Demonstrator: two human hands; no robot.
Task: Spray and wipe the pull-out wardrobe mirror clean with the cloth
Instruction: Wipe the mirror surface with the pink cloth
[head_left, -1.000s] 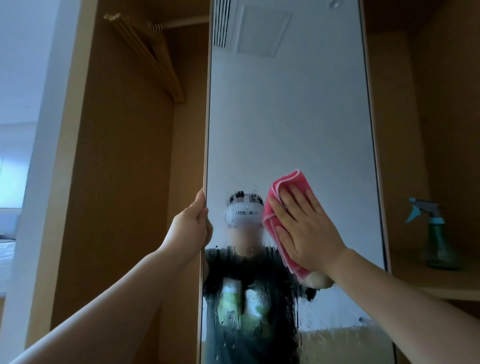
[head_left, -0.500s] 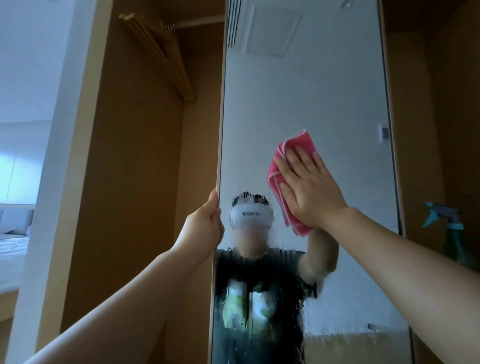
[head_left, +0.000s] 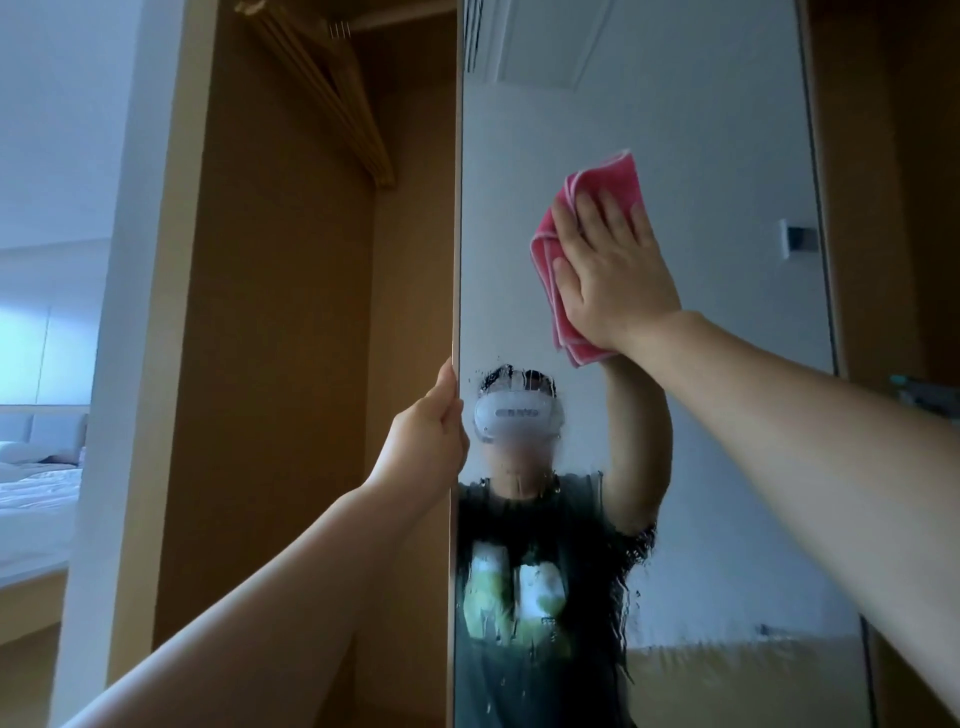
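Note:
The tall pull-out mirror (head_left: 675, 119) stands upright in front of me, wet with spray streaks over its lower half. My right hand (head_left: 613, 275) lies flat on a folded pink cloth (head_left: 597, 182) and presses it against the glass in the upper middle. My left hand (head_left: 431, 431) grips the mirror's left edge at about mid height. The spray bottle (head_left: 924, 392) shows only as a teal nozzle at the right edge, mostly hidden behind my right arm.
The open wooden wardrobe compartment (head_left: 291, 364) lies left of the mirror, with wooden hangers (head_left: 332, 98) on a rail at the top. A bed (head_left: 31, 488) with white sheets is at the far left. More wardrobe panelling (head_left: 893, 208) stands right of the mirror.
My right hand has slid the pink cloth upward and a little rightward on the glass. The left hand keeps its hold on the mirror's edge. The view has shifted, hiding most of the spray bottle.

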